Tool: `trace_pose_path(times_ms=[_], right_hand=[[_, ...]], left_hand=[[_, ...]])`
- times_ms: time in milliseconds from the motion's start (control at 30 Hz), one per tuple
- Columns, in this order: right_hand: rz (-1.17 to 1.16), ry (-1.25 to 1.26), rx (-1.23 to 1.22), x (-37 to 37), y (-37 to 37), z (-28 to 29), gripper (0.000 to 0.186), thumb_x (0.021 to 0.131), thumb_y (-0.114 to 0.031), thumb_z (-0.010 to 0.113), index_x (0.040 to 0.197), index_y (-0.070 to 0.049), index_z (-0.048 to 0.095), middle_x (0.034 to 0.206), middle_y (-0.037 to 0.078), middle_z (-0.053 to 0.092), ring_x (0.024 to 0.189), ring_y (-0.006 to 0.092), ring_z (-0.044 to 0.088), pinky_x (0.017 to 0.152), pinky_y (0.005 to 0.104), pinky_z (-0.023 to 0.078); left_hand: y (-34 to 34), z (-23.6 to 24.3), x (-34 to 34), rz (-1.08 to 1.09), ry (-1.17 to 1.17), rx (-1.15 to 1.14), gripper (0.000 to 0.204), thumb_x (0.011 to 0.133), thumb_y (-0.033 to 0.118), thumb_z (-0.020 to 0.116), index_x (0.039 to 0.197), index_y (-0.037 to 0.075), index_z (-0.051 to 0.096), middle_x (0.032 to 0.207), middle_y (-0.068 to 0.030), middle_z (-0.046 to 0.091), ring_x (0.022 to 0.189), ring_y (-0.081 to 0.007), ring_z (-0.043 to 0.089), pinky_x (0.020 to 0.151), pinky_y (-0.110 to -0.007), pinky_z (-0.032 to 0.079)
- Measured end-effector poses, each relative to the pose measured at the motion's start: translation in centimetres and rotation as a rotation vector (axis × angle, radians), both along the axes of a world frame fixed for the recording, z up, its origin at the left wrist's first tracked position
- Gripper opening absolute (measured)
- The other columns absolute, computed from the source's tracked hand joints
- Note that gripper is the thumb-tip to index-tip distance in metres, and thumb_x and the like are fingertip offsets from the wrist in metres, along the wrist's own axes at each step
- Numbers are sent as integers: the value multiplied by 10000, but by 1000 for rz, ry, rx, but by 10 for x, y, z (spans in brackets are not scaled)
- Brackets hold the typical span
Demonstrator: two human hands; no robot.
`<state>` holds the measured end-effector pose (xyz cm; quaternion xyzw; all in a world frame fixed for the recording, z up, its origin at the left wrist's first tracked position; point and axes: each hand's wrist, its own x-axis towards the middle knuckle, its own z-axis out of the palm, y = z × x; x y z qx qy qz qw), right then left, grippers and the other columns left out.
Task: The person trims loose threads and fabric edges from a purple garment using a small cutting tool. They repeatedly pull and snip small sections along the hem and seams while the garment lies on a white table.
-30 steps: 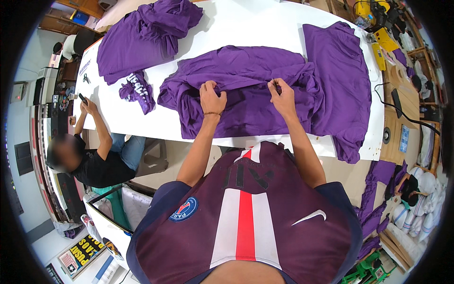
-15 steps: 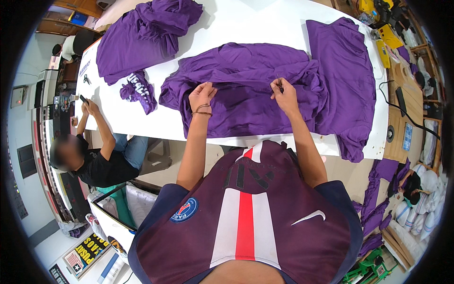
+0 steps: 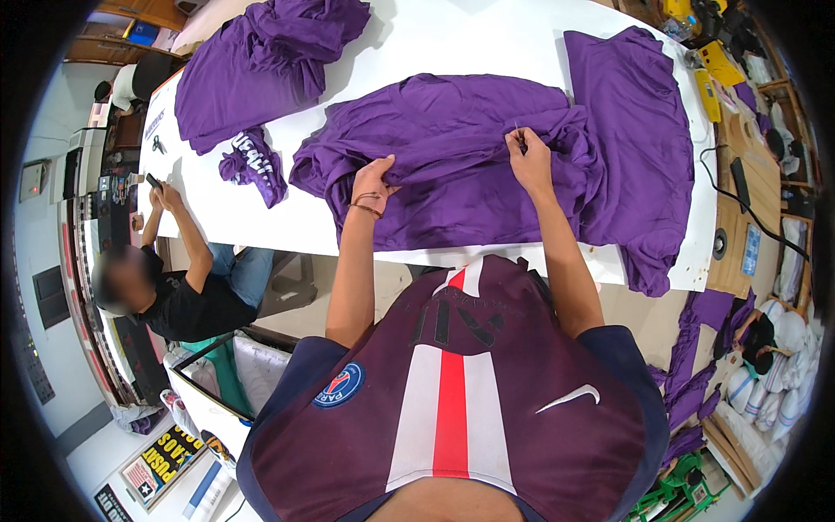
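A purple garment [image 3: 444, 200] lies spread and rumpled on the white table [image 3: 452, 35] in front of me. My left hand [image 3: 372, 180] is closed on a fold of it, thumb on top and fingers partly under the cloth. In my right hand [image 3: 531, 163], fingers curled, is a small dark tool [image 3: 522, 143] with a thin pointed tip, held over the garment's right part. Its exact kind is too small to make out. The cloth between my hands forms a long raised fold.
More purple fabric [image 3: 631, 148] lies at the right, touching the garment. A purple pile [image 3: 252, 83] and a small printed purple piece [image 3: 254, 168] lie left, near black scissors [image 3: 157, 144]. A seated person [image 3: 196, 300] holds a phone at the table's left edge.
My left hand has moved down and slightly right, taking hold of the fold. My right hand has moved up and a little right with the small tool. The long fold has shifted.
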<state>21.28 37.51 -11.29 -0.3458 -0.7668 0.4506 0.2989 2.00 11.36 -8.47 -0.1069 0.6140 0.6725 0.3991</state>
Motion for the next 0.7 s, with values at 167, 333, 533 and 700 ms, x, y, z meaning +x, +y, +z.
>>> trace_pose_path(times_ms=[167,333,533,700], right_hand=[[32,-188,-46,-3,-6,-4,235,970,-227,678,991,7,669,831,188,703,765,348,690,731,420,514],[10,-157,-32,-3,-8,-7,246,967,-244,682,981,1,668,815,182,698,743,360,685,708,430,510],[2,-123,37,-2,-11,-13,254,964,-249,684,961,3,656,786,181,665,727,370,658,691,443,496],[9,-130,44,-2,-14,-10,262,963,-255,684,949,3,646,797,182,661,738,366,655,691,445,490]], left_hand=[[-3,-27,4,-249,410,-433,311,959,338,740,962,27,745,747,7,641,617,-83,602,536,-263,519],[4,-27,11,-294,743,-605,306,942,303,759,955,-1,727,743,-81,684,631,-211,660,642,-364,547],[10,-25,29,-219,1353,-659,114,931,141,715,927,28,697,955,-131,661,876,-359,650,779,-440,541],[3,-40,19,-367,1619,-402,166,850,37,710,1014,58,725,1005,-125,680,952,-340,649,857,-423,540]])
